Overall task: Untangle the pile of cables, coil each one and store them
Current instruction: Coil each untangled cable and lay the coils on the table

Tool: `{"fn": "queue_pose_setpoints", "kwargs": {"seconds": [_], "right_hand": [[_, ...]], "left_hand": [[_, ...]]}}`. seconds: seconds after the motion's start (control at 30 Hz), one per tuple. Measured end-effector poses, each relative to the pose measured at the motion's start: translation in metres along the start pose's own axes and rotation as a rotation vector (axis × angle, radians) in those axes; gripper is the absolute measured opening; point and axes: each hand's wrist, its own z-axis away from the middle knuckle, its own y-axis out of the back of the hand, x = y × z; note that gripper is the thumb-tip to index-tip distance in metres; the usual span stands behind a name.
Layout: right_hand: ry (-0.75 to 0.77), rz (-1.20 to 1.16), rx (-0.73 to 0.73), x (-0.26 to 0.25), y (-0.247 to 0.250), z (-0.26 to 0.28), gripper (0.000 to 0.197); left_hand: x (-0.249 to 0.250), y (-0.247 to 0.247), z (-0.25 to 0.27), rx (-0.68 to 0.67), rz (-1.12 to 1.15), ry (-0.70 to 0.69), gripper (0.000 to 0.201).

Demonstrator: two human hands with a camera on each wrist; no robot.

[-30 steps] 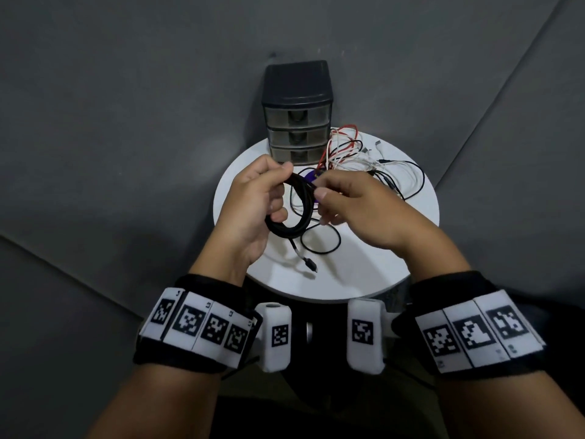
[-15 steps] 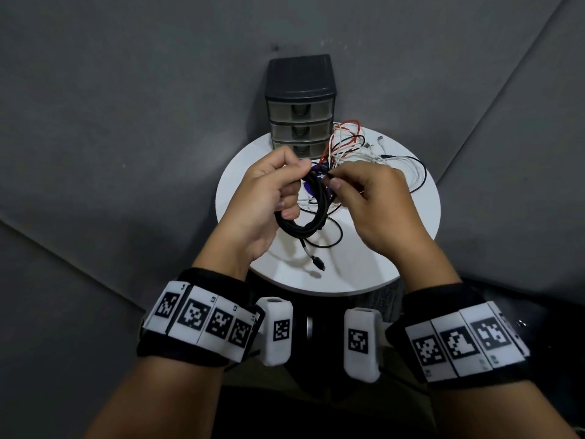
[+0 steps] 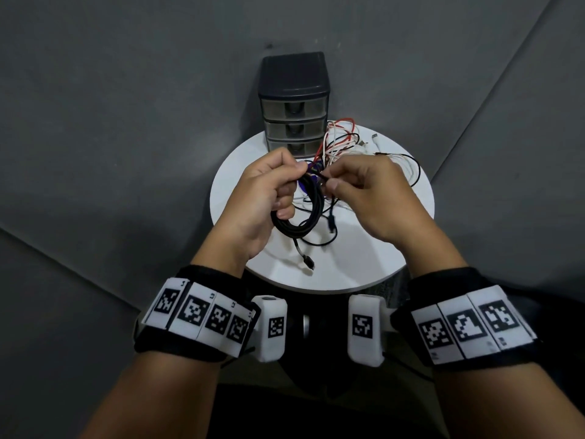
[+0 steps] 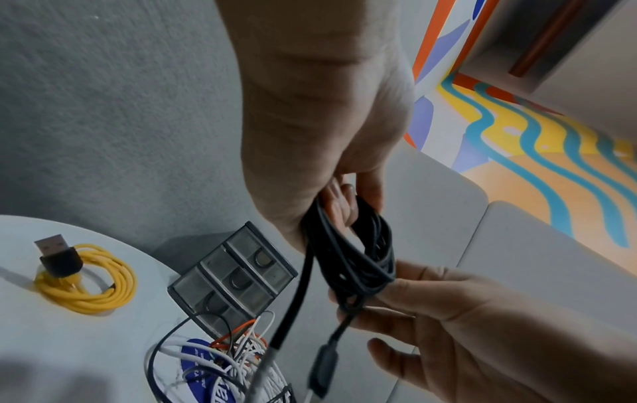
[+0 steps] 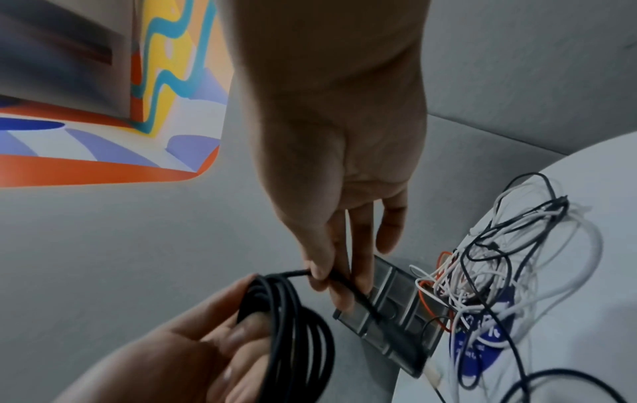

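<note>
So the left hand (image 3: 264, 198) is holding the black coil (image 3: 305, 213) up over the table (image 3: 373, 258), fingers curled through the loops and thumb pressing them together at the top. The right hand (image 3: 376, 198) pinches the loose tail of that same cable between thumb and fingertips, right up against the top of the coil.

My take on doing this bit well: wrap the tail snugly around the bundle where the left thumb already clamps it, and don't let that thumb ease off or the loops will spring apart. One plug end (image 3: 307, 262) hangs below the coil, so I'd keep it clear of the pile (image 3: 345, 144) behind the hands, otherwise it'll snag a white or red strand and drag the mess along. Tuck the tail through a loop at the end so it stays shut in the drawers (image 3: 293, 122).

Hard to see stuff:
- The hands cover the exact spot where the tail meets the coil, so I can't tell if a wrap is already around it.
- Can't say how many cables are in the pile, they overlap too much.
- A yellow coil (image 4: 86, 280) sits on the table in the left wrist view, but the head view doesn't show it.
- All three drawers look shut; contents aren't readable through the smoky fronts.
</note>
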Motion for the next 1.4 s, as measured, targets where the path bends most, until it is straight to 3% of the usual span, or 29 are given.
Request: {"fn": "queue_pose_setpoints", "kwargs": {"seconds": [0.17, 0.3, 0.5, 0.67, 0.83, 0.93, 1.03, 1.17, 1.4], "right_hand": [[0.043, 0.150, 0.080, -0.003, -0.004, 0.001, 0.009], [0.070, 0.175, 0.216, -0.015, 0.003, -0.003, 0.011], [0.093, -0.021, 0.244, -0.018, 0.004, -0.004, 0.014], [0.012, -0.235, 0.161, -0.008, -0.002, -0.006, 0.015], [-0.061, -0.261, 0.054, -0.002, -0.007, -0.006, 0.015], [-0.061, -0.259, 0.039, -0.002, -0.010, -0.006, 0.019], [-0.103, -0.324, -0.002, -0.003, -0.013, -0.004, 0.023], [-0.039, -0.176, -0.069, -0.004, -0.022, 0.000, 0.033], [-0.052, -0.251, -0.276, -0.007, -0.018, -0.011, 0.032]], "left_hand": [[0.000, -0.005, 0.000, 0.041, -0.003, 0.008, 0.029], [0.003, -0.010, 0.002, 0.044, 0.011, -0.004, 0.004], [0.012, -0.010, -0.001, 0.001, -0.027, -0.040, 0.002], [0.008, -0.009, 0.000, -0.011, -0.029, -0.026, 0.006], [0.000, -0.009, -0.001, 0.046, 0.065, 0.003, 0.011], [-0.005, -0.012, -0.001, 0.094, 0.134, 0.024, 0.024], [-0.008, -0.014, -0.003, 0.149, 0.108, -0.005, 0.022], [-0.004, -0.012, -0.006, 0.194, 0.039, -0.057, 0.011], [-0.004, -0.011, -0.006, 0.169, 0.018, -0.156, 0.019]]}}
